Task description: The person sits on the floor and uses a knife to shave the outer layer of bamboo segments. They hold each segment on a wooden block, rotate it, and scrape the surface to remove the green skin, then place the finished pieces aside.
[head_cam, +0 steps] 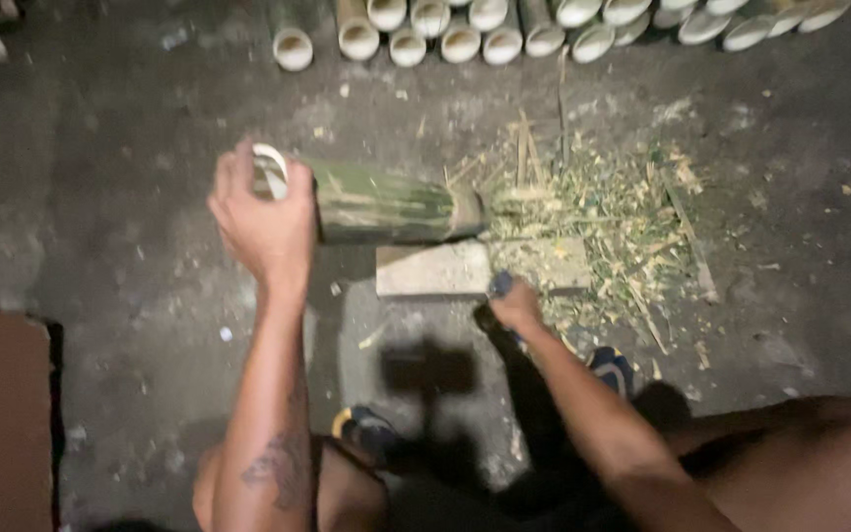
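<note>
Dark concrete floor (100, 177) fills the frame. Along the top edge, a row of cut bamboo tubes (504, 25) shows pale open ends. At centre, a green bamboo section (386, 204) lies on its side across a flat grey block (435, 268), with a heap of bamboo shavings (593, 212) to its right. My left hand (263, 222), left of centre, is closed around the section's open end. My right hand (516, 303), just below the block, is curled tight on a dark-handled tool (500, 286); its working end is blurred and I cannot make it out.
</note>
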